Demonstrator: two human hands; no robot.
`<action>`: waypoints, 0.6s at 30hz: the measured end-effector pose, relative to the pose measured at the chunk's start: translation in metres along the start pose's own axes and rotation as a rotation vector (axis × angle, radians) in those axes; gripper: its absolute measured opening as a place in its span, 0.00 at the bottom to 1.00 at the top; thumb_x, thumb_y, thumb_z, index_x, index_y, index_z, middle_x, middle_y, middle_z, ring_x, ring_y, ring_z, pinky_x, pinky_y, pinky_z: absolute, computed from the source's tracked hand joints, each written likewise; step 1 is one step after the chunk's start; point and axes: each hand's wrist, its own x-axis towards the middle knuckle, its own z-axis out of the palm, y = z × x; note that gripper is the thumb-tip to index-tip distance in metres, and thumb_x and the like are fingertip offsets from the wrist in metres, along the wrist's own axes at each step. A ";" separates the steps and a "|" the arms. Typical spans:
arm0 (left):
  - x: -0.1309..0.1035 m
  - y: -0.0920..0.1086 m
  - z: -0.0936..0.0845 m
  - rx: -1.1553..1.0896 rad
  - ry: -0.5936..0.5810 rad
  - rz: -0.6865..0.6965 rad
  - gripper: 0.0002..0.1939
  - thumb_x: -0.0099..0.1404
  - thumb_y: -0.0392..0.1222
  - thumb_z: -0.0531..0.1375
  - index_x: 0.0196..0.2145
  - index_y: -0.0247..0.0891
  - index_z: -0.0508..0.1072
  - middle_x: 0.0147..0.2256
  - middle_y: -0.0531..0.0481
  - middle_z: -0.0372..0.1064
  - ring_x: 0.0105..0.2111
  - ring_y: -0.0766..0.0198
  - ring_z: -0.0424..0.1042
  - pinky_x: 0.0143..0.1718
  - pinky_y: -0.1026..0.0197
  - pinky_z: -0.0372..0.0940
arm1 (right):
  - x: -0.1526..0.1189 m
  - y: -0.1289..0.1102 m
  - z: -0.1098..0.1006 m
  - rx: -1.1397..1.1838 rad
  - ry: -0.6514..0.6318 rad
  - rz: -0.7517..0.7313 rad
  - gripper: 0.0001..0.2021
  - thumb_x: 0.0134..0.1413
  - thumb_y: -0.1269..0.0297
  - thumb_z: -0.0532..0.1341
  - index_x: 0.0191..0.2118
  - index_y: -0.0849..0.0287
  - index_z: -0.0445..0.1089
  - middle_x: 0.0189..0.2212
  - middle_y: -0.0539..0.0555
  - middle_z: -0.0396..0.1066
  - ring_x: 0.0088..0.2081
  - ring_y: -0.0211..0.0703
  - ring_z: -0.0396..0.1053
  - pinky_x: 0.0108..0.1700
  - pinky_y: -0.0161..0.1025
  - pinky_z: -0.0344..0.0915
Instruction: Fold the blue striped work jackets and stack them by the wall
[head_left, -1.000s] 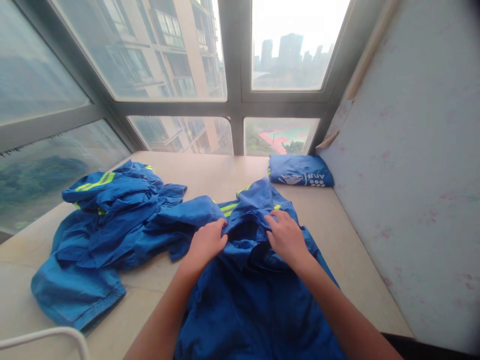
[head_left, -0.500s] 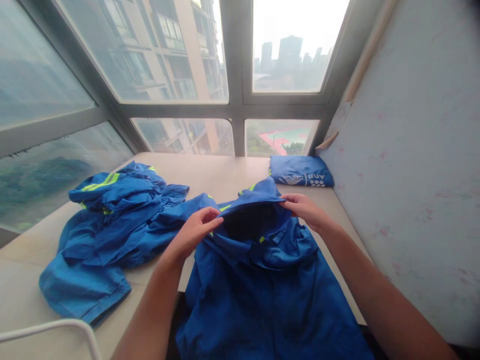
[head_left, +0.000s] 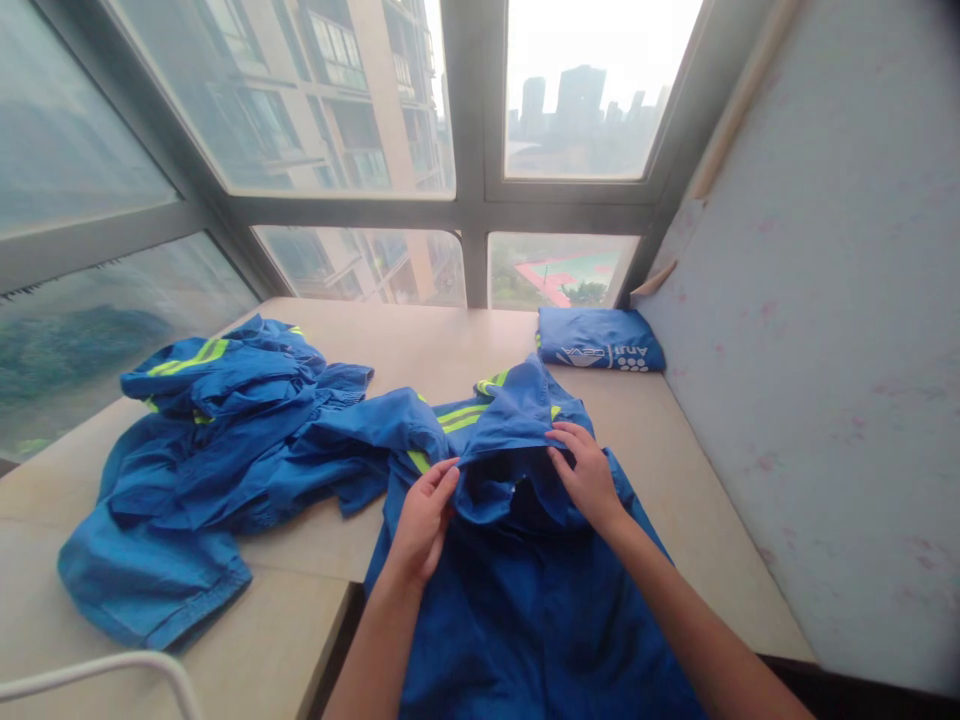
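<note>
Blue garment (head_left: pixel 540 610) is spread across the table (head_left: pixel 450 345), overhanging the near edge, its opening (head_left: pixel 491 488) pinched on either side by the left hand (head_left: pixel 426 518) and right hand (head_left: pixel 589 482). If grip is lost, it could be dragged down by the overhang. Compared with half a second ago, the hands are held lower and closer together.

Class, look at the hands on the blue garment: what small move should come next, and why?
Probably draw the left hand and right hand slightly apart, evening out the opening. They hold the blue garment at opposite sides of it, and between them its near side sags in uneven folds.
</note>
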 end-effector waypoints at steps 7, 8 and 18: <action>-0.001 0.015 -0.006 0.086 0.088 0.125 0.22 0.49 0.50 0.72 0.38 0.37 0.74 0.32 0.54 0.72 0.34 0.67 0.69 0.37 0.67 0.63 | 0.022 -0.015 -0.006 0.117 -0.082 0.087 0.13 0.61 0.57 0.54 0.39 0.56 0.74 0.37 0.55 0.76 0.41 0.48 0.72 0.47 0.43 0.65; -0.002 0.019 -0.006 0.113 0.084 0.143 0.21 0.50 0.51 0.72 0.37 0.37 0.74 0.32 0.54 0.72 0.33 0.68 0.69 0.37 0.68 0.62 | 0.024 -0.018 -0.007 0.139 -0.090 0.124 0.14 0.61 0.55 0.55 0.38 0.56 0.73 0.35 0.54 0.76 0.39 0.48 0.72 0.44 0.42 0.65; -0.002 0.050 -0.006 0.050 -0.055 0.033 0.18 0.53 0.50 0.70 0.30 0.37 0.70 0.23 0.57 0.66 0.23 0.72 0.62 0.25 0.70 0.56 | 0.050 -0.040 -0.035 0.698 -0.450 0.616 0.16 0.46 0.49 0.68 0.31 0.58 0.75 0.27 0.48 0.74 0.30 0.40 0.68 0.33 0.35 0.63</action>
